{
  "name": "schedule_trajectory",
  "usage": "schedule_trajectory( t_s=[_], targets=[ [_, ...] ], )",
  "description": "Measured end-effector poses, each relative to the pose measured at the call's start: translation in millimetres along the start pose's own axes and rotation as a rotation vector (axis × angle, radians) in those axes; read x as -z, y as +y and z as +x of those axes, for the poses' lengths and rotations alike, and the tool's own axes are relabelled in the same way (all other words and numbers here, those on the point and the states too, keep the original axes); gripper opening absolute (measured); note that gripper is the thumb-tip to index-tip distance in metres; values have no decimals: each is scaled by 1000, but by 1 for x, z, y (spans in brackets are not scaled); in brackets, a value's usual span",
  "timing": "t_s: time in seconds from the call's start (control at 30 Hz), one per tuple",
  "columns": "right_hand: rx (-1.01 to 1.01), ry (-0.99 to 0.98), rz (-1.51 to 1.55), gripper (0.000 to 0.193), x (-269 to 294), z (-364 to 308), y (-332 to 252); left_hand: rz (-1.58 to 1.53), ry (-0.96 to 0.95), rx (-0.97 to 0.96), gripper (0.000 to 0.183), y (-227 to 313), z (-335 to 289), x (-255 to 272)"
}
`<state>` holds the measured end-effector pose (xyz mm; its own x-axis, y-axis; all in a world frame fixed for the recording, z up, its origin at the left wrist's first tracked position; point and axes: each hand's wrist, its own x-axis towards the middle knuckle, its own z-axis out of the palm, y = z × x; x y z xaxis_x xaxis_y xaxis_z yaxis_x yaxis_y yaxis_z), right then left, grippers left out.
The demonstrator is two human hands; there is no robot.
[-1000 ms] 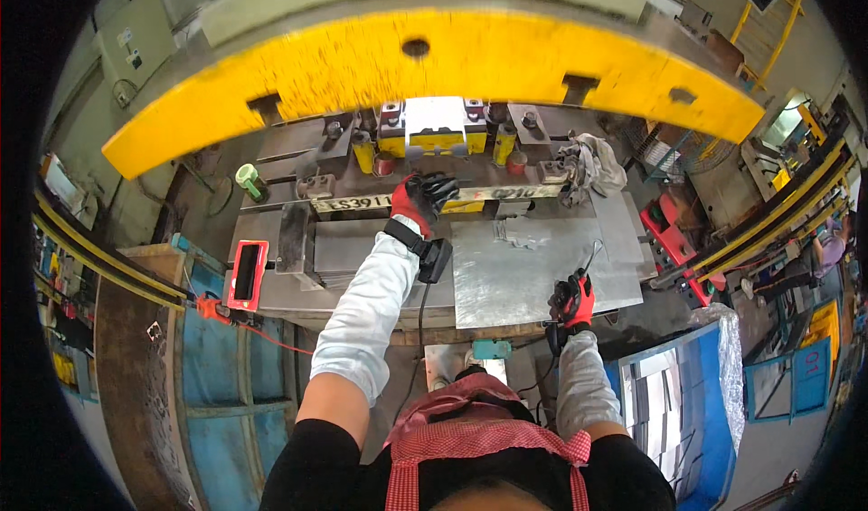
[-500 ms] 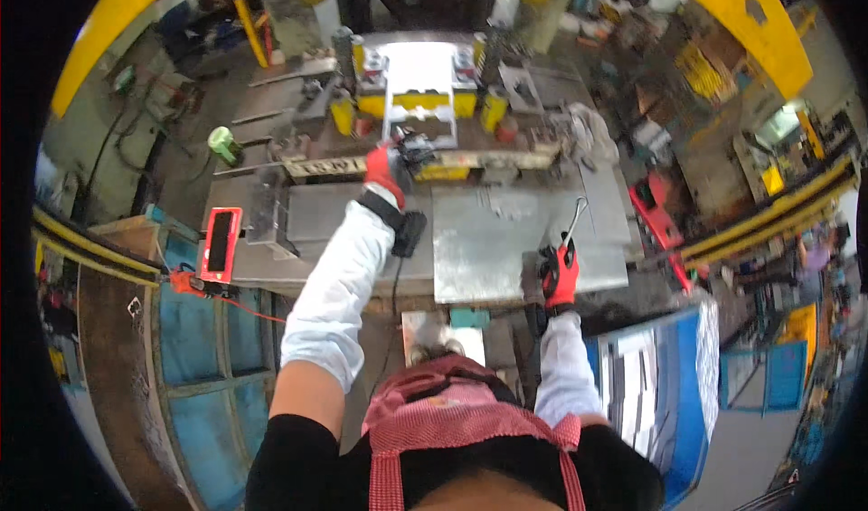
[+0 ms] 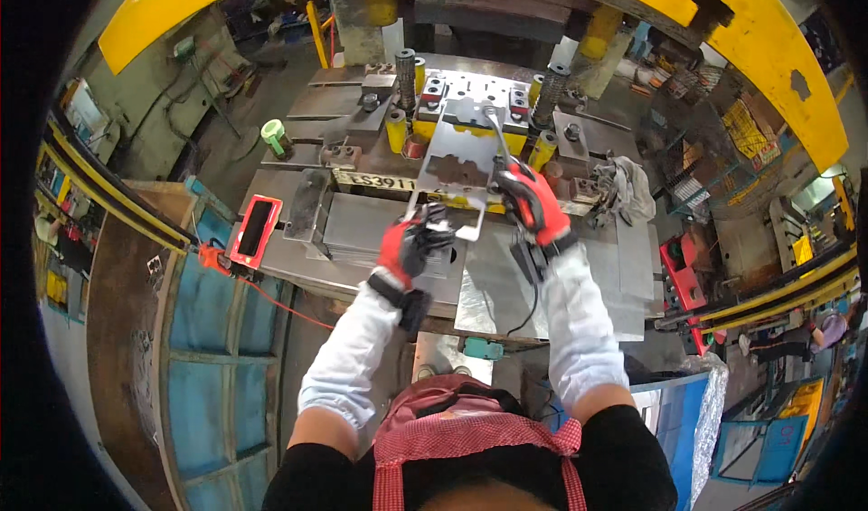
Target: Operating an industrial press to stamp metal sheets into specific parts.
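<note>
My left hand [image 3: 416, 245], in a red and black glove, is closed on the near left corner of a sheet-metal part [image 3: 459, 146] with shaped cutouts. The part slopes from the press die [image 3: 470, 86] toward me, its near end over the table's front section. My right hand [image 3: 533, 203], gloved alike, is wrapped around a slim metal rod with a rounded end [image 3: 495, 124]. That end points away from me and lies over the part's far end; whether it touches the metal I cannot tell. Its grip is hidden by my fingers.
Stacked flat sheets [image 3: 362, 226] lie left of centre, and a large shiny sheet [image 3: 506, 294] lies front right. Posts [image 3: 405, 77] flank the die. A red-framed phone [image 3: 257, 231], a green-topped container [image 3: 275, 137] and a crumpled rag [image 3: 626, 190] rest around the table.
My left hand has come nearer, and the part now extends out of the die toward me. My right hand has moved forward and left with the rod, from above the shiny sheet to the die.
</note>
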<state>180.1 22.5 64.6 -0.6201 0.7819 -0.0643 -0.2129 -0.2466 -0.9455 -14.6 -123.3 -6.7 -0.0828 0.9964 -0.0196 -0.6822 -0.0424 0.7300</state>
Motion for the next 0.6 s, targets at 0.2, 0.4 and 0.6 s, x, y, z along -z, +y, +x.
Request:
schedule_trajectory(
  t_s=[0.2,0.4,0.6],
  targets=[
    [-129,101,-52,48,31,-140,20,1443,126,-273,32,68,-174,53],
    [-250,201,-95,50,104,-218,76,508,982,-229,37,122,-406,119],
    [-288,331,-111,29,139,-205,83,237,1366,-537,50,286,-424,245]
  ],
)
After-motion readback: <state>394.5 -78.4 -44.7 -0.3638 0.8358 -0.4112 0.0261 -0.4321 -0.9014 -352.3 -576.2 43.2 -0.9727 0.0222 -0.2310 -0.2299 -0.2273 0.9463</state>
